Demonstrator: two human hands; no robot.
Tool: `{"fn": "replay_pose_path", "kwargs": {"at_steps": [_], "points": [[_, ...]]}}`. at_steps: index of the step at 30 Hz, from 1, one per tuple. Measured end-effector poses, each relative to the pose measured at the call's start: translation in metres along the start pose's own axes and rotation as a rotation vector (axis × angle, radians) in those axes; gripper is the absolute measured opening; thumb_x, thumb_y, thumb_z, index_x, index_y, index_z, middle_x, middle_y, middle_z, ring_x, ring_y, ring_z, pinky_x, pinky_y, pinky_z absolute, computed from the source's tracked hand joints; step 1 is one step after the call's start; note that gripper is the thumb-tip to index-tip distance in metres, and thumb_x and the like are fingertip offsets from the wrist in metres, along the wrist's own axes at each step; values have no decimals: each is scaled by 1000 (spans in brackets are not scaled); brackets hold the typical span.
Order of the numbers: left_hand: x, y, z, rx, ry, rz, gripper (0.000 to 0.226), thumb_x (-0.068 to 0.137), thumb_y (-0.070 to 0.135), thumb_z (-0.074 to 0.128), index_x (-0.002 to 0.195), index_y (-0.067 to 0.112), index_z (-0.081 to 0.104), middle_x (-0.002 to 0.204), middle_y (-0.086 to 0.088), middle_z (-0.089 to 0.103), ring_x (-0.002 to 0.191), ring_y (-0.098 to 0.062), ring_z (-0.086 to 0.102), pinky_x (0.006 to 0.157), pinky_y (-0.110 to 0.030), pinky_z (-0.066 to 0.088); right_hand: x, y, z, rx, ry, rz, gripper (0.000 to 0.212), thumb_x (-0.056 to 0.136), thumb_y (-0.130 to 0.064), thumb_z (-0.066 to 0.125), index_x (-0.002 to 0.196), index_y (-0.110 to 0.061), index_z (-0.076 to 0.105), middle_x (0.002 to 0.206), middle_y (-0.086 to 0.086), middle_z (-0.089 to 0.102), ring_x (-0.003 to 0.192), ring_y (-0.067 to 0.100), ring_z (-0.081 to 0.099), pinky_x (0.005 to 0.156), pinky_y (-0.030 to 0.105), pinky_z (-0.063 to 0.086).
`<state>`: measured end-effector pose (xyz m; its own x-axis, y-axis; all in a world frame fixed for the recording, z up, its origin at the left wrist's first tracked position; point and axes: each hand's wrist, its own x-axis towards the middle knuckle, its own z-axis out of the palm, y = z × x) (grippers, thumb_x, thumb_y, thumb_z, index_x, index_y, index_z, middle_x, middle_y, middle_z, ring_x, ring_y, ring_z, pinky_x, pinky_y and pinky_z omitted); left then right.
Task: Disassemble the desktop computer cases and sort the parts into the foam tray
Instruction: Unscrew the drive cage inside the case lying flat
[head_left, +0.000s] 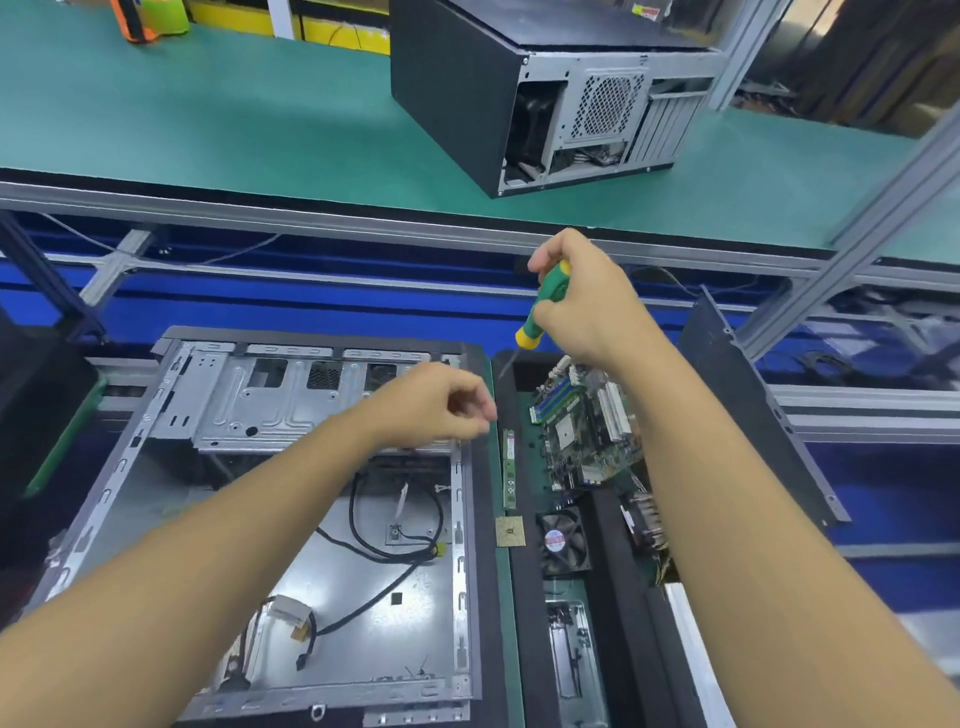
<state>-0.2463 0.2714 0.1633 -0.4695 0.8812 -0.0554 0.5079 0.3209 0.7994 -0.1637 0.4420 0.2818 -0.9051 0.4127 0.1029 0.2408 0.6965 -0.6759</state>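
An open, gutted computer case (291, 571) lies flat before me, with black cables (384, 545) loose inside. To its right stands the black foam tray (519, 597), holding a motherboard (587, 431), a RAM stick (510, 467), a CPU chip (510, 531), a fan (563, 540) and a drive (569, 649). My right hand (587, 301) grips a green and yellow screwdriver (540, 306) above the tray's far end, tip pointing down. My left hand (441, 405) hovers over the case's right rim, fingers curled and pinched together; whether it holds anything small I cannot tell.
A second, closed computer case (545, 88) sits on the green upper shelf (208, 114). A black side panel (758, 415) leans at the right of the tray. A metal frame post (883, 208) rises at the right. A dark object (36, 405) stands at the left.
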Motion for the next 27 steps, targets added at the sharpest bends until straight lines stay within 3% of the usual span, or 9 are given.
{"fn": "replay_pose_path", "kwargs": {"at_steps": [4, 6, 8, 12, 16, 21, 22, 24, 27], "points": [[-5, 49, 68, 212, -471, 201, 8, 86, 22, 74, 93, 24, 77, 77, 13, 73, 69, 6, 63, 68, -11, 47, -17, 20, -8, -155, -15, 54, 30, 85, -3, 60, 100, -27, 52, 113, 1, 45, 70, 11, 52, 48, 25, 38], [0, 64, 110, 317, -569, 250, 7, 87, 20, 73, 92, 17, 76, 71, 13, 67, 63, 5, 58, 62, -11, 41, -32, 33, -9, -196, -31, 74, 28, 86, -5, 62, 99, -28, 52, 110, 0, 42, 70, 9, 50, 51, 25, 36], [7, 69, 146, 431, -623, 255, 9, 88, 18, 70, 94, 14, 76, 77, 7, 67, 72, -6, 57, 67, -22, 43, -49, 48, -9, -210, -40, 118, 26, 88, -5, 62, 99, -27, 51, 110, 0, 39, 70, 15, 51, 54, 28, 40], [19, 70, 188, 551, -636, 200, 12, 86, 16, 67, 94, 17, 75, 92, 2, 73, 82, -15, 55, 75, -36, 56, -84, 78, -10, -240, -64, 208, 25, 87, -6, 61, 97, -25, 50, 112, 1, 39, 81, 24, 49, 62, 33, 36], [22, 67, 205, 550, -629, 186, 16, 86, 21, 70, 101, 19, 76, 99, 2, 74, 87, -16, 61, 79, -33, 55, -110, 99, -16, -225, -25, 276, 22, 87, -8, 62, 100, -23, 53, 105, 1, 40, 84, 22, 44, 58, 29, 29], [26, 65, 202, 554, -646, 146, 32, 94, 13, 59, 122, 22, 70, 120, 0, 70, 112, -20, 61, 91, -32, 51, -121, 106, -22, -218, 17, 305, 22, 88, -9, 64, 96, -26, 52, 105, -1, 40, 73, 7, 43, 53, 23, 28], [25, 66, 195, 553, -632, 145, 31, 94, 13, 58, 121, 22, 70, 116, 1, 71, 108, -19, 63, 91, -31, 51, -121, 105, -23, -221, 20, 304, 22, 88, -9, 64, 97, -25, 52, 106, 0, 41, 73, 6, 43, 53, 22, 28], [22, 67, 173, 508, -571, 132, 24, 93, 14, 57, 110, 21, 72, 85, 13, 75, 86, -11, 70, 86, -28, 55, -117, 100, -23, -221, 28, 291, 21, 89, -10, 64, 98, -25, 53, 108, 0, 42, 73, 8, 44, 53, 21, 29], [15, 63, 124, 403, -358, 132, 17, 96, 27, 55, 101, 24, 71, 52, 19, 62, 53, 10, 60, 76, -24, 54, -106, 82, -19, -177, 74, 228, 22, 90, -15, 67, 103, -26, 53, 112, 0, 48, 81, 14, 49, 57, 21, 33]]}}
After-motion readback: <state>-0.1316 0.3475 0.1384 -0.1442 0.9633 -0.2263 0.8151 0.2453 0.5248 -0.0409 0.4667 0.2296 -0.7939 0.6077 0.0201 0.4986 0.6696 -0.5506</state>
